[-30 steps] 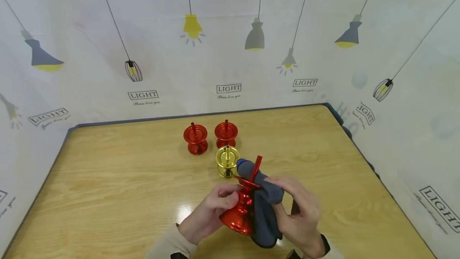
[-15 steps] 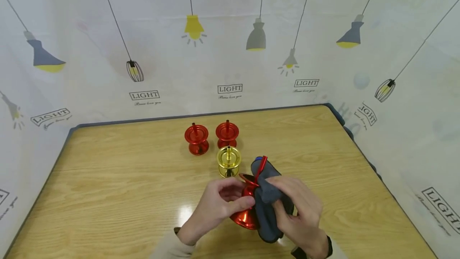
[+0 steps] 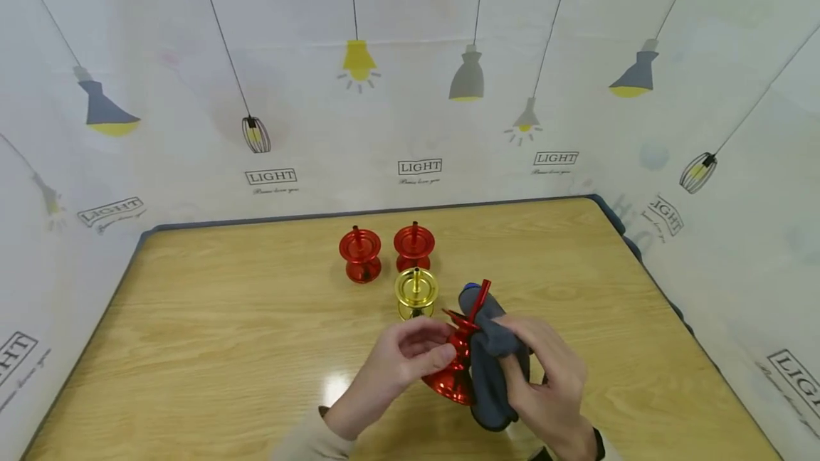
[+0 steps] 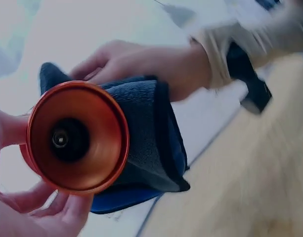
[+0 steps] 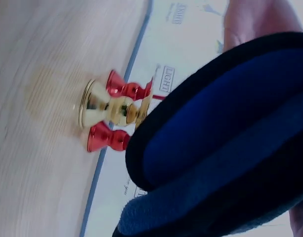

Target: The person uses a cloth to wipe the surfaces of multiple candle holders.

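A shiny red candle holder (image 3: pixel 451 377) is tilted above the table, its spike pointing up and to the right. My left hand (image 3: pixel 400 368) grips it round the waist, thumb in front. The hollow underside of its base (image 4: pixel 99 133) faces the left wrist camera. My right hand (image 3: pixel 547 375) pinches a folded dark grey cloth (image 3: pixel 490 390) against the holder's right side, near the dish and spike. Blue backing of the cloth (image 5: pixel 215 118) fills much of the right wrist view, which hides the held holder there.
Just beyond my hands a gold candle holder (image 3: pixel 416 290) stands upright. Two red candle holders, a left one (image 3: pixel 360 251) and a right one (image 3: pixel 413 244), stand behind it. The wooden table (image 3: pixel 224 319) ends at a wall covering (image 3: pixel 339 126) printed with lamps.
Both hands, the red candle holder and the cloth have shifted slightly right over the last second. The cloth stays against the holder. The head view has tilted a little.
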A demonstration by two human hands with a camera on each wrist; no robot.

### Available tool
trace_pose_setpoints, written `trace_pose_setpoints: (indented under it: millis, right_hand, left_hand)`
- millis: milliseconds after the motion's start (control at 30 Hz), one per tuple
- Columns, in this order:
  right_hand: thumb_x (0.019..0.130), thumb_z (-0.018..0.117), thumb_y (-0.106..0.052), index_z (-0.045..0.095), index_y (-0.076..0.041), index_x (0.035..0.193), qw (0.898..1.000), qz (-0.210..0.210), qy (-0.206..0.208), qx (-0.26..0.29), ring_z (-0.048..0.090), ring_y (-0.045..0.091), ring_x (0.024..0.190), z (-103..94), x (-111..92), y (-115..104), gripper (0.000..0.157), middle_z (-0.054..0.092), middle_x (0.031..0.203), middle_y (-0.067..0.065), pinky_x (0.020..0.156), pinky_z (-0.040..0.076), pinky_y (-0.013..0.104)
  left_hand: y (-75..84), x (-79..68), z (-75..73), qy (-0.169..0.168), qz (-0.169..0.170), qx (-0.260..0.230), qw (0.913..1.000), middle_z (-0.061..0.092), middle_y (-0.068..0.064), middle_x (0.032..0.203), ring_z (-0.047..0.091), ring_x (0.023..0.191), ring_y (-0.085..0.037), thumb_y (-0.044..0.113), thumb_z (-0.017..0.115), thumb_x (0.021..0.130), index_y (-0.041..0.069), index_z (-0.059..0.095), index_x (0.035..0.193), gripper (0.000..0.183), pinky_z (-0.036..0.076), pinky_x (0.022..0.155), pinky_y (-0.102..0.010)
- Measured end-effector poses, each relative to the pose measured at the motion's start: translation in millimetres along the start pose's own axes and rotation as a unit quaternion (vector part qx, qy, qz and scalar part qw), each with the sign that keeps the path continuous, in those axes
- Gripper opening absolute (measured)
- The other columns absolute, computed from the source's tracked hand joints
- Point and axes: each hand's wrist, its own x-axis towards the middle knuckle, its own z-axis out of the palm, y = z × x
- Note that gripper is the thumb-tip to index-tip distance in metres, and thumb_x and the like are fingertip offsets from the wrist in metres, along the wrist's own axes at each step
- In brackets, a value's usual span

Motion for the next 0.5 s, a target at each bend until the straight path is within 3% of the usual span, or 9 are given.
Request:
trace_pose_setpoints:
  millis: [100,200,267,367,500]
  right_hand:
    - [0.097,0.07,-0.014,0.072,0.011,0.099,0.999,-0.018,-0.007,-0.032,0.069,0.023,0.088,-1.1,0,0,0.026,0.072,0.093,0.02,0.091,0.053,0.02]
    - [0.096,0.07,-0.015,0.072,0.011,0.1,0.999,-0.027,-0.012,-0.041,0.07,0.025,0.087,-0.3,0,-1,0.026,0.073,0.094,0.019,0.094,0.053,0.021]
    - [0.096,0.071,-0.014,0.072,0.011,0.1,0.999,-0.021,-0.011,-0.031,0.07,0.024,0.089,0.3,-1,-1,0.026,0.073,0.095,0.02,0.093,0.053,0.02]
    - [0.095,0.071,-0.013,0.07,0.013,0.103,1.0,0.006,-0.012,-0.003,0.071,0.018,0.095,1.1,-4,-1,0.027,0.073,0.098,0.02,0.093,0.053,0.019]
    - [0.094,0.072,-0.007,0.067,0.016,0.105,0.998,0.042,-0.008,0.043,0.071,0.01,0.101,2.4,-8,-1,0.026,0.073,0.101,0.02,0.092,0.054,0.018]
  left_hand:
    - [0.7,2.1,4.2,0.034,0.023,0.09,0.9951,0.072,-0.011,0.101,0.069,0.087,-0.012,0.026,0.078,0.09,-0.004,0.068,0.113,0.039,0.058,0.081,-0.022]
    - [-0.5,3.9,3.7,0.041,0.031,0.106,0.9931,0.073,-0.011,0.096,0.07,0.082,-0.011,0.027,0.08,0.088,-0.002,0.071,0.107,0.035,0.059,0.077,-0.023]
    - [-2.4,4.6,0.8,0.03,0.019,0.069,0.997,0.074,-0.006,0.093,0.069,0.082,-0.01,0.028,0.079,0.089,0.0,0.072,0.105,0.033,0.058,0.076,-0.023]
    - [-6.0,5.3,-4.3,-0.023,-0.026,-0.048,0.9982,0.071,0.005,0.089,0.066,0.081,-0.007,0.027,0.069,0.094,0.01,0.073,0.099,0.019,0.055,0.076,-0.022]
    - [-7.8,6.6,-7.6,-0.106,-0.082,-0.17,0.9763,0.069,0.012,0.086,0.063,0.079,-0.002,0.022,0.051,0.098,0.023,0.071,0.092,0.021,0.051,0.077,-0.022]
